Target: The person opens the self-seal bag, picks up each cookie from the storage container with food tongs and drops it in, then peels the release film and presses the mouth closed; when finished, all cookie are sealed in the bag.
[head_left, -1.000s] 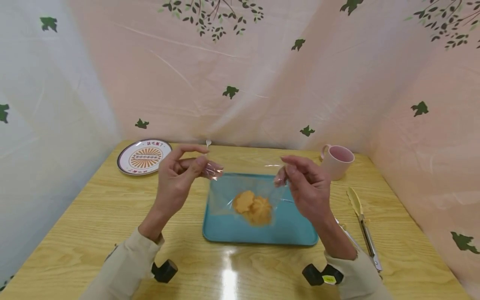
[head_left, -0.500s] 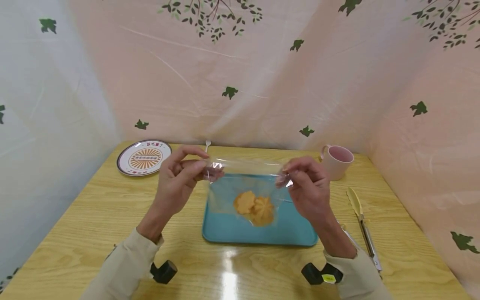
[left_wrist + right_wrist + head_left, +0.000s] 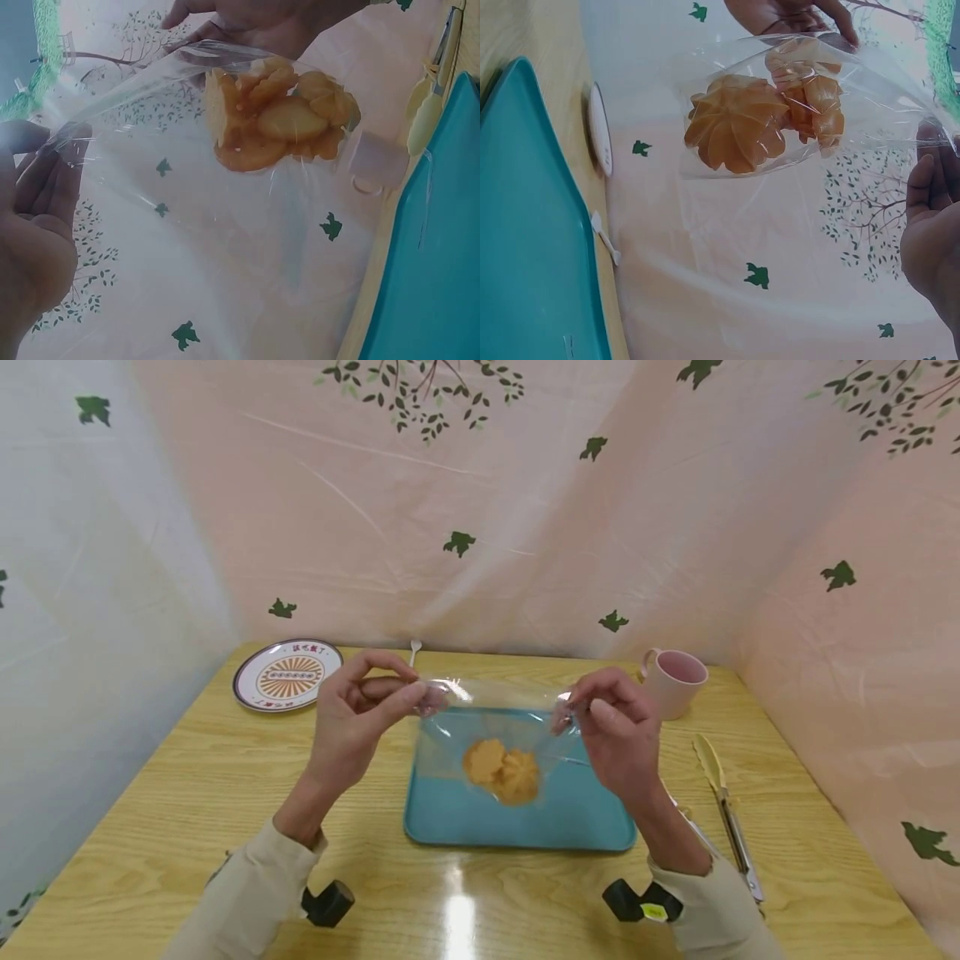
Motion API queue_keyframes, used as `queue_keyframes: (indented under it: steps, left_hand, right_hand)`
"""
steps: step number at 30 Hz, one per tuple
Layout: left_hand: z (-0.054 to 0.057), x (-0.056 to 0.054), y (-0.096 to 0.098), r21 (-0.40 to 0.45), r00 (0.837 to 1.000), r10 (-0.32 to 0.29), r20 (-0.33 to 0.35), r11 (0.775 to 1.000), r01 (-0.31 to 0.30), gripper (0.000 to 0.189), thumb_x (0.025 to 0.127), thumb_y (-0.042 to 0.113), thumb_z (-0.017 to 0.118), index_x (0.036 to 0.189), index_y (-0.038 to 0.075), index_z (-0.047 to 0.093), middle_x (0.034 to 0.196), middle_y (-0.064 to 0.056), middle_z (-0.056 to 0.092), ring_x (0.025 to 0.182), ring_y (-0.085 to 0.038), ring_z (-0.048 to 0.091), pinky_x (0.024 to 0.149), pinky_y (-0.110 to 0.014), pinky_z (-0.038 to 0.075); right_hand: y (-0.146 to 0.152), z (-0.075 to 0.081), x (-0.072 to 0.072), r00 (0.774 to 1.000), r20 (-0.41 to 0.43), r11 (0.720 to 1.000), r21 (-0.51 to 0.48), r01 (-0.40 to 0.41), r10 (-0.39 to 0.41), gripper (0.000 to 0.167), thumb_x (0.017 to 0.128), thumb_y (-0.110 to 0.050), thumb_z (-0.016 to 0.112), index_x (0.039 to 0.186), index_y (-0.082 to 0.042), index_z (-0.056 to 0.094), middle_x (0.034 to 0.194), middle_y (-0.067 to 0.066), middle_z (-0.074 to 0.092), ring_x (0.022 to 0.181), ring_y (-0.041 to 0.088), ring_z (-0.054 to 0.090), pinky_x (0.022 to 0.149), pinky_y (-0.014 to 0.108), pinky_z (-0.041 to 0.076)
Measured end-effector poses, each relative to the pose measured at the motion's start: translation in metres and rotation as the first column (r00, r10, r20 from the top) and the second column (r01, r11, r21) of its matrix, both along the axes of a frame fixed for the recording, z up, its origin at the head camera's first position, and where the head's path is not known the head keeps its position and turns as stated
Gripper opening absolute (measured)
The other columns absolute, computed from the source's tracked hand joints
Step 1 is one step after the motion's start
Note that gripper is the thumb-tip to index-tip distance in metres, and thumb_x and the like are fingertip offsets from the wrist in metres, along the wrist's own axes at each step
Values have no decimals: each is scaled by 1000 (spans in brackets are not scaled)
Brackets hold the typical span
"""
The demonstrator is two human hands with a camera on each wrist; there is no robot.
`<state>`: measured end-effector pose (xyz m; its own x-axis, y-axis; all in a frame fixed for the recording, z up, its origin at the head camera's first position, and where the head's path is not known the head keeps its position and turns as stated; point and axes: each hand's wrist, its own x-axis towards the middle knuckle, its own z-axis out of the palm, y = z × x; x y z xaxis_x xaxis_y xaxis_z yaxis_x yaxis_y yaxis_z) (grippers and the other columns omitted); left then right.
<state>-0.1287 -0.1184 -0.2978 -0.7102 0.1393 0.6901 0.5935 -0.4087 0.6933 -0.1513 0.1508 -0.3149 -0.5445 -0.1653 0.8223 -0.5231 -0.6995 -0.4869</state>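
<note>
A clear plastic bag [image 3: 450, 739] hangs above the turquoise tray [image 3: 517, 833], with golden-brown, flower-shaped pastries [image 3: 517, 777] low inside it. My left hand [image 3: 352, 718] pinches the bag's upper left corner between thumb and fingers. At the upper right corner, my right hand [image 3: 626, 735] pinches the film with curled fingers. The bag's upper edge stretches between the two hands. Close up in the right wrist view, one pastry [image 3: 731, 124] shows its ridged petals. The left wrist view shows several pastries [image 3: 281, 116] bunched together in the film.
A patterned plate [image 3: 247, 685] lies at the back left, near a small white spoon [image 3: 416, 648]. A pink mug [image 3: 675, 689] stands at the back right. Yellow-tipped tongs [image 3: 731, 827] lie on the right, partly beside my forearm. A thin clear strip [image 3: 427, 199] lies on the tray.
The bag's upper film was slack, then drew out between my hands. Over the last half second the pastries have shifted slightly up and left. Both hands have stayed nearly in place.
</note>
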Motion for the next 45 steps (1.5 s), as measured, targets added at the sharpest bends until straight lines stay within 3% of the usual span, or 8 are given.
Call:
queue_keyframes:
  steps: [7, 12, 20, 28, 31, 35, 37, 45]
  left_hand:
    - [5, 3, -9, -128, 999, 37, -25, 991, -40, 19, 100, -5, 65, 116, 4, 65, 99, -11, 78, 90, -21, 77, 81, -37, 62]
    - [8, 3, -11, -206, 997, 75, -24, 975, -79, 30, 100, -10, 61, 128, 0, 60, 104, -13, 78, 95, -25, 76, 86, -41, 61]
    - [9, 2, -10, -282, 981, 105, 161, 958, -56, 15, 102, -5, 61, 115, -11, 64, 105, -10, 78, 98, -22, 76, 86, -42, 61]
    - [18, 4, -3, -307, 987, 112, 118, 949, -71, 13, 100, -6, 63, 111, -13, 64, 104, -11, 78, 95, -21, 76, 83, -37, 62]
    - [24, 6, 0, -358, 987, 126, 98, 930, -83, 12, 99, -7, 64, 110, -12, 66, 103, -13, 78, 94, -20, 76, 83, -37, 62]
    - [29, 8, 4, -465, 985, 157, 73, 879, -106, 11, 99, -6, 66, 109, -5, 69, 102, -11, 78, 93, -24, 76, 82, -38, 62]
    - [30, 8, 6, -512, 986, 162, 50, 851, -114, 10, 98, -5, 67, 107, -2, 70, 101, -9, 78, 92, -25, 76, 82, -37, 62]
    - [26, 8, 15, -636, 984, 113, -137, 752, -175, 9, 95, -2, 73, 102, 4, 71, 98, -4, 78, 92, -13, 76, 78, -31, 62]
  right_hand:
    - [4, -1, 2, 952, -63, 947, 103, 304, -299, 25, 99, -7, 72, 103, 12, 57, 90, 8, 74, 76, 16, 72, 74, 28, 62]
    - [8, -3, 1, 933, -123, 929, 111, 352, -339, 32, 101, -4, 68, 114, 16, 47, 95, 10, 75, 82, 18, 73, 80, 30, 61]
    - [11, -5, -1, 885, -173, 877, 146, 458, -433, 36, 100, -4, 69, 113, 22, 46, 94, 10, 75, 82, 16, 75, 81, 28, 61]
    - [22, -5, -3, 930, -120, 852, 374, 367, -348, 42, 102, -5, 67, 126, 19, 44, 92, 4, 73, 79, 14, 70, 77, 25, 60]
    - [24, -1, -3, 919, -157, 761, 520, 387, -361, 33, 101, 2, 65, 128, 13, 50, 88, 3, 71, 76, 14, 66, 75, 23, 57]
    - [23, 5, -2, 859, -332, 557, 658, 507, -390, 25, 97, 1, 68, 121, -4, 64, 94, 0, 69, 82, 15, 62, 73, 27, 51]
    - [19, 9, -1, 831, -409, 479, 682, 553, -377, 22, 97, -6, 71, 118, -9, 67, 102, -2, 68, 90, 17, 62, 75, 31, 50]
    - [-7, 19, 6, 811, -520, 393, 710, 584, -267, 16, 97, -13, 75, 110, -7, 69, 106, 2, 68, 102, 17, 62, 86, 39, 53]
